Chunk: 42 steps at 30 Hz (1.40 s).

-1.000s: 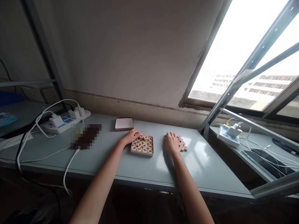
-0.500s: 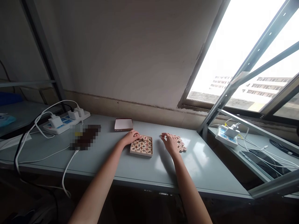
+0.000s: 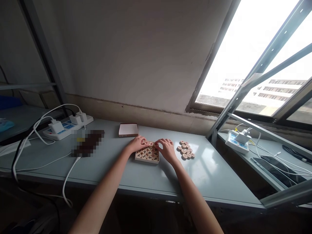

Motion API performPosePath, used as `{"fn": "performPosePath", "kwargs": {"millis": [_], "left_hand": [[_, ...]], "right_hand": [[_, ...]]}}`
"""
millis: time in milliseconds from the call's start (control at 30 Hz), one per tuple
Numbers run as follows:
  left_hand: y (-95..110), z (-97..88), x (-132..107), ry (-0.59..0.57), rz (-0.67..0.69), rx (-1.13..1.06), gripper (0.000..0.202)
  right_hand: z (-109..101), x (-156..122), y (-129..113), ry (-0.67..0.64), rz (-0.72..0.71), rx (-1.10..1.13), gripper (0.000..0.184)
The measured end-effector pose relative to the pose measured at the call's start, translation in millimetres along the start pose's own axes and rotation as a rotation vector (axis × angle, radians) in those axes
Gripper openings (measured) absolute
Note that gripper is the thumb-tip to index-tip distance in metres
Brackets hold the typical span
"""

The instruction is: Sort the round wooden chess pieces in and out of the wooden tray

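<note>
A shallow wooden box (image 3: 147, 160) filled with several round wooden game pieces sits mid-table. My left hand (image 3: 137, 143) rests on the box's far left corner, fingers curled over the pieces there. My right hand (image 3: 166, 149) is at the box's right edge, its fingertips pinched over the far right corner; whether a piece is in them is too small to see. A loose cluster of round pieces (image 3: 185, 149) lies on the table just right of that hand, uncovered.
A small white box with a red rim (image 3: 128, 130) lies behind the wooden box. A power strip (image 3: 67, 124) with chargers and white cables is at the left, beside a blurred dark object (image 3: 88, 143). More chargers and cables (image 3: 237, 141) sit on the right shelf.
My right hand has left the loose pieces and moved left to the box's right edge, uncovering the cluster. My left hand has stayed on the box's corner.
</note>
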<state>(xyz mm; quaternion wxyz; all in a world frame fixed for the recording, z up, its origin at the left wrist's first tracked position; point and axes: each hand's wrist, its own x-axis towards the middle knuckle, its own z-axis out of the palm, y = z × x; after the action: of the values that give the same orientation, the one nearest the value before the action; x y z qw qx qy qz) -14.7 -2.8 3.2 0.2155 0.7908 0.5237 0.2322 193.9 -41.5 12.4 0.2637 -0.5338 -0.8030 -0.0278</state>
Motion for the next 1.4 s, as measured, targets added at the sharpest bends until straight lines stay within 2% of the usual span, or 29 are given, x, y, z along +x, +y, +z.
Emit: {"fn": "performPosePath", "kwargs": {"millis": [100,167,300,400,500,667,733,800,900,1033,1167,1267,1400], "left_hand": [[0.5,-0.4,-0.4,-0.001,-0.004,-0.005,0.060],[0.6,-0.5,-0.5,0.001,-0.001,-0.008,0.060],[0.2,-1.0,-0.4,-0.001,0.011,-0.020,0.057],[-0.5,-2.4,-0.8,-0.009,0.012,-0.068,0.052],[-2.8,-3.7,-0.1,-0.005,0.028,-0.151,0.046],[-13.4,-2.7,6.4,0.007,0.038,-0.267,0.038],[-18.0,-2.2,9.2,-0.010,0.025,-0.313,0.037],[-21.3,-2.3,11.0,-0.019,0.018,-0.338,0.035],[-24.3,-2.4,12.0,-0.011,0.032,-0.331,0.034],[-27.3,-0.9,12.9,-0.009,0.046,-0.340,0.031],[-27.8,0.3,14.1,-0.012,0.026,-0.358,0.031],[-25.1,-1.0,12.9,-0.010,0.042,-0.351,0.032],[-19.7,-6.8,6.1,-0.023,0.026,-0.353,0.035]], "right_hand": [[1.1,2.1,4.6,-0.006,0.035,0.007,0.027],[2.1,3.5,11.5,0.000,0.110,-0.002,0.033],[6.2,2.0,31.8,-0.021,0.260,-0.157,0.037],[7.8,-1.4,42.7,-0.119,0.267,-0.209,0.035],[4.6,-3.0,44.0,-0.102,0.261,-0.163,0.038],[-3.9,-0.2,27.7,0.001,0.263,0.065,0.026],[-5.1,2.1,13.2,0.042,0.164,0.204,0.024],[-4.1,4.9,-6.2,0.006,0.018,0.312,0.022],[1.9,9.6,-37.3,-0.101,-0.146,0.307,0.019],[14.2,15.5,-62.3,-0.122,-0.146,0.194,0.018],[18.6,17.0,-65.7,-0.124,-0.112,0.186,0.019],[10.3,13.4,-60.5,-0.086,-0.109,0.155,0.019],[-11.2,-0.7,-33.3,0.002,-0.028,-0.010,0.025]]}}
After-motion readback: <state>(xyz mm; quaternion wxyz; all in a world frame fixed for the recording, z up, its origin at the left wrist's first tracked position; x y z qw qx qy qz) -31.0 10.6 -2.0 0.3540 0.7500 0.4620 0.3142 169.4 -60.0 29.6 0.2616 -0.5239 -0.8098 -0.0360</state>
